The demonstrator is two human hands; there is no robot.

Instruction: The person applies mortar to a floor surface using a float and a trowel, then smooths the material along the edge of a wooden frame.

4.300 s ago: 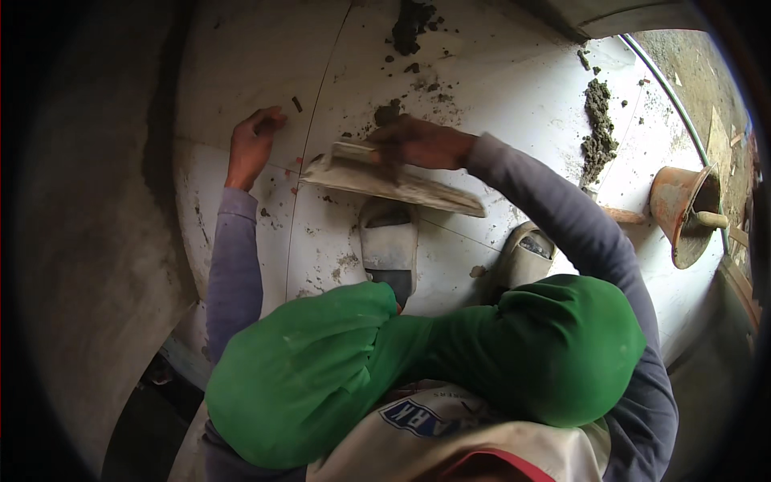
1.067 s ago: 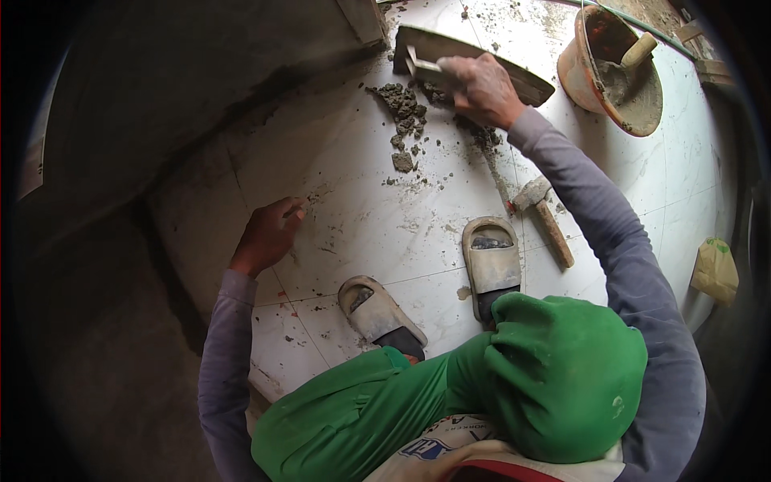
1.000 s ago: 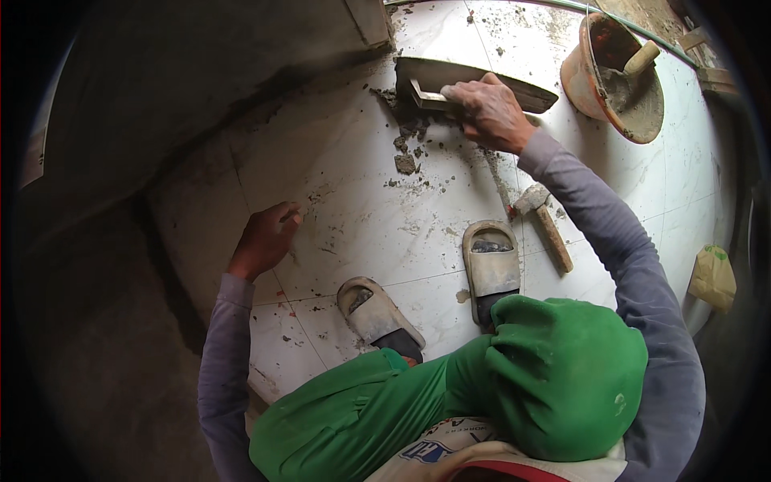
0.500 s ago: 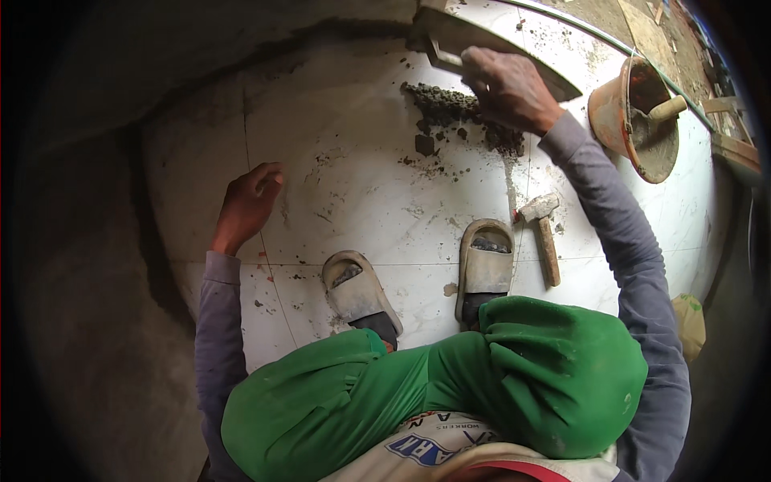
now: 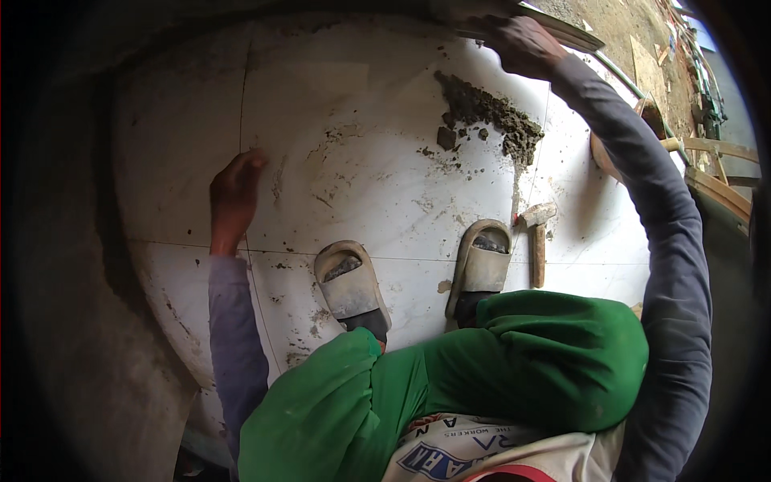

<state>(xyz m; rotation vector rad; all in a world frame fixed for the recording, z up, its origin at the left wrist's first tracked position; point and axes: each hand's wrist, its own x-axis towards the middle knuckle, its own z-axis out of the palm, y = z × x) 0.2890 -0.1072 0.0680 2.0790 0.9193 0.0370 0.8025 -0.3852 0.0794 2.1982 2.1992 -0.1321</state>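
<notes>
Right hand gripped a plastering trowel beyond the mortar heap; left hand, loosely open, was left of it.

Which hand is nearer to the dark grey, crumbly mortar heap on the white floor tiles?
Right. The right hand is just beyond the mortar heap; the left hand is well off to its left and lower in view.

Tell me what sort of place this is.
Probably a building or renovation site. A heap of dark grey, mortar-like crumbs lies on smeared white marbled floor tiles, with a stubby wooden-handled hammer nearby.
</notes>
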